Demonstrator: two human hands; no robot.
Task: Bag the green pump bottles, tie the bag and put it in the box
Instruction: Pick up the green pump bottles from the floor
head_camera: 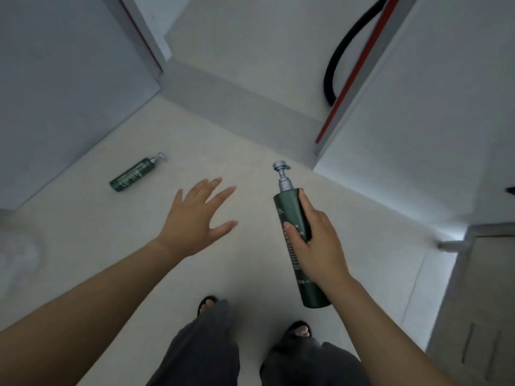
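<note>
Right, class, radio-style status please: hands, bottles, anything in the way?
Right hand gripping one green bottle; left hand open, empty. Second bottle lying on floor, ahead left. Nothing between left hand and it.

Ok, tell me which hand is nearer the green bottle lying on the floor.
Left. The left hand hovers open just right of the floor bottle, apart from it; the right hand is farther right, gripping the second bottle.

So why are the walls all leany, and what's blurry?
Head view: the wide lens leans the walls outward; the black hose is smeared by blur; the green bottle in the right hand looks sharper; light is soft, with a bright strip low on the right.
</note>
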